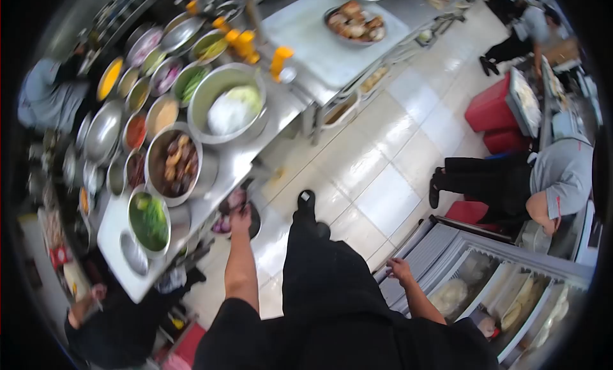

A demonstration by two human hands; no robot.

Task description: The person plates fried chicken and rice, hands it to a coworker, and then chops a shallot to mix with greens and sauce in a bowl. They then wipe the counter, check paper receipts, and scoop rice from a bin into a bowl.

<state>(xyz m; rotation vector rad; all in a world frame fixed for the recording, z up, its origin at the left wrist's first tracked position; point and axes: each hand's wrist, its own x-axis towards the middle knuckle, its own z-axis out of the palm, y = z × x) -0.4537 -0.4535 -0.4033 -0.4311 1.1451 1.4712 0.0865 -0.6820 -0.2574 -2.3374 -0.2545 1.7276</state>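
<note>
My left hand reaches down beside the counter edge, over a dark round container near the floor. Reddish-purple pieces that look like red onion lie beside this hand, and a similar purplish thing shows right at its fingertips. Blur hides the fingers, so I cannot tell whether they grip it. Low on the other side, my right hand hangs with loosely bent fingers and nothing in it. It is close to the edge of an open-topped cold cabinet holding bagged food.
On the steel counter stand a large pot with white contents, a pot of brown chunks and a pot of greens. A bowl of browned pieces sits farther off. Co-workers stand right, far right and left.
</note>
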